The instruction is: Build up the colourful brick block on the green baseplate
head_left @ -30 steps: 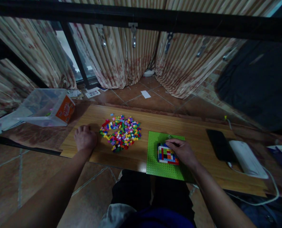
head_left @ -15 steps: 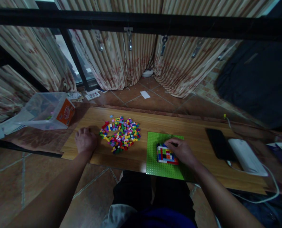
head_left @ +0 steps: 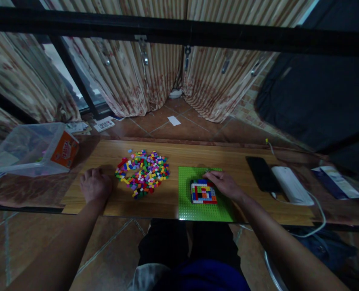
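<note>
A square of colourful toy building bricks [head_left: 202, 192] stands on a green studded baseplate [head_left: 187, 212]. My right hand [head_left: 224, 185] is over the baseplate, thumb and forefinger pinched at the build's far right corner. Whatever is between those fingertips, if anything, is too small to make out. To the left, my left hand [head_left: 95, 186] rests on the wooden board [head_left: 164, 208] with its fingers curled in, and nothing shows in it. A pile of loose small bricks [head_left: 145, 171] lies just right of that hand.
A clear plastic box [head_left: 30, 149] with an orange label stands at the far left. On the right are a black phone [head_left: 261, 171], a white power bank [head_left: 291, 185] with a cable, and a packet [head_left: 336, 182]. A dark bar [head_left: 179, 30] crosses overhead.
The whole view has shifted, so the board sits further left. My right fingertips have moved slightly away from me, toward the build's far right edge. My left hand stays resting on the board.
</note>
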### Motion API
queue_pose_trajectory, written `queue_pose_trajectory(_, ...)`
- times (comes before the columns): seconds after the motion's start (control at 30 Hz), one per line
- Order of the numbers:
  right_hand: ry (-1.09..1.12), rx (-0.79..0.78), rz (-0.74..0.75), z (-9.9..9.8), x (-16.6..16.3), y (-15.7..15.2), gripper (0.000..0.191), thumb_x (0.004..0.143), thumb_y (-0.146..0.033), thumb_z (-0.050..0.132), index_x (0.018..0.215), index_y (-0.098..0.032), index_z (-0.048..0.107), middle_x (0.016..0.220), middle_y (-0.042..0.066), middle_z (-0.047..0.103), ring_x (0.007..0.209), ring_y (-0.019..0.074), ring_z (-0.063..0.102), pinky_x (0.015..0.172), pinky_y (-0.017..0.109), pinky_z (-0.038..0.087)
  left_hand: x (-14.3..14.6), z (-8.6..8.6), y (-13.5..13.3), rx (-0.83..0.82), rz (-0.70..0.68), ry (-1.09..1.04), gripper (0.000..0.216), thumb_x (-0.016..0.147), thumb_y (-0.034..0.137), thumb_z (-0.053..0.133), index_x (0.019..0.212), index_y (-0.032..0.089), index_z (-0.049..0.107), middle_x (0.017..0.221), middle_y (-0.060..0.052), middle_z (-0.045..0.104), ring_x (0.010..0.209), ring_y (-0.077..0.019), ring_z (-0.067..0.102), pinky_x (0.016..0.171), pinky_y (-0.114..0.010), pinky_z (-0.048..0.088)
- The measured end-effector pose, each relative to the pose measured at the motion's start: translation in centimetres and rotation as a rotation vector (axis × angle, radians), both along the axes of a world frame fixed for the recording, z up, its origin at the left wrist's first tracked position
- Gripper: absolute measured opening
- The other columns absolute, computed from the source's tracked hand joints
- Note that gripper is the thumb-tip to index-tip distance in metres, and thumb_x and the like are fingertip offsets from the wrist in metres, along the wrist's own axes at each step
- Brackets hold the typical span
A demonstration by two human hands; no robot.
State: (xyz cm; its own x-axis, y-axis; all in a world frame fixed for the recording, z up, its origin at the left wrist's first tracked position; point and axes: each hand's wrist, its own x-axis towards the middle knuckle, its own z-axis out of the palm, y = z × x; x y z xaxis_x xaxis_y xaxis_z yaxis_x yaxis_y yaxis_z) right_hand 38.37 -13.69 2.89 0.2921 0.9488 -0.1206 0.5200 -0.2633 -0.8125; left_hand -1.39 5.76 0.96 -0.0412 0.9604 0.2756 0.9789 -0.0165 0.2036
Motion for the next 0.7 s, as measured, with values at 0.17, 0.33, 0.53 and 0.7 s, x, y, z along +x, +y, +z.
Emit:
queue_pose_trajectory(0.17,0.047,0.017,-0.008,-0.54,-0.27,-0.02,0.033,0.081,-0.05,0.059,0.079,-0.021,0.074,0.075,0.001,0.072,0.069,0.0177,0.064,0.063,0.028,0.046,-0.02,0.05,0.02,-0.017,0.011,-0.006,0.031,0.084,0.019,0.041,0.104,0.008,0.062,0.111,-0.02,0.059,0.107,-0.0358,0.049,0.091,-0.05,0.04)
queue_pose_trajectory(0.33,0.104,0.021,-0.04,-0.75,-0.6,-0.06,0.03,0.074,-0.049,0.066,0.078,-0.02,0.075,0.076,0.003,0.073,0.068,0.018,0.064,0.06,0.028,0.047,-0.04,-0.01,0.03,-0.013,0.015,-0.023,0.03,0.083,0.017,0.043,0.105,0.009,0.061,0.112,-0.019,0.059,0.109,-0.036,0.049,0.091,-0.05,0.041)
queue_pose_trajectory(0.53,0.127,0.013,-0.035,-0.18,-0.76,0.18,0.024,0.073,-0.042,0.067,0.075,-0.02,0.074,0.074,0.002,0.073,0.066,0.017,0.063,0.061,0.028,0.046,-0.06,-0.09,0.01,-0.005,-0.007,0.032,0.033,0.084,0.018,0.042,0.107,0.006,0.062,0.113,-0.023,0.059,0.11,-0.0364,0.05,0.092,-0.05,0.041)
queue_pose_trajectory(0.7,0.087,-0.037,-0.011,0.18,-0.82,0.43,0.025,0.074,-0.043,0.064,0.073,-0.019,0.073,0.069,0.002,0.071,0.06,0.0161,0.06,0.057,0.027,0.043,-0.07,-0.19,0.1,-0.009,0.008,0.059,0.035,0.085,0.019,0.042,0.11,0.005,0.062,0.115,-0.022,0.059,0.111,-0.0358,0.051,0.093,-0.048,0.042)
